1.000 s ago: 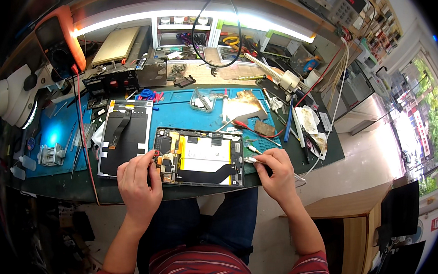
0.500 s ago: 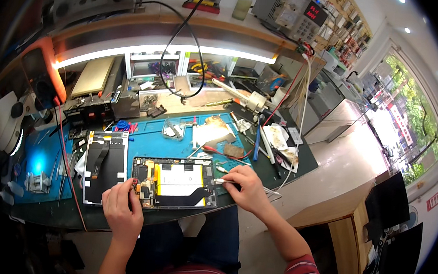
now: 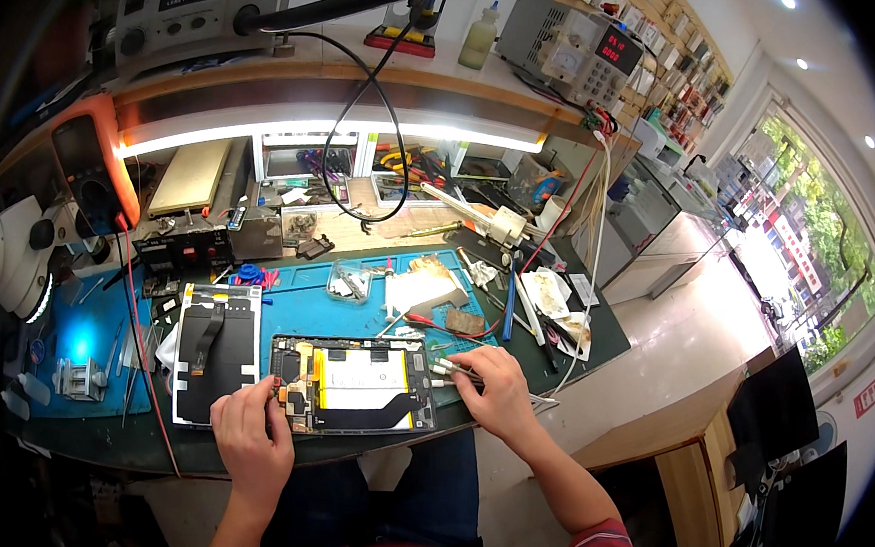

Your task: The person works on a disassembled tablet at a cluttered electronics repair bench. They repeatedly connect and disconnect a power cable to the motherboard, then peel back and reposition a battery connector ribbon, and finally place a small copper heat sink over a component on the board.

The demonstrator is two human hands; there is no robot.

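An opened tablet lies flat on the bench edge, its white battery, yellow strips and black flex showing. At its lower left edge, my left hand has thumb and fingers closed on the tablet's rim, beside a small red bit. Just past the right edge, my right hand pinches a white cable plug between thumb and fingers. Whether the plug's tip touches the tablet I cannot tell. Left of the tablet lies a detached screen panel, black back up, with a flex ribbon on it.
Behind the tablet a blue mat holds a clear box of small parts and red probe leads. Tools and a white tray crowd the right. A microscope and an orange multimeter stand left. A black cable loop hangs overhead.
My view has tilted up a little, so the whole bench sits lower in the picture. Both hands keep nearly the same places at the tablet's two ends.
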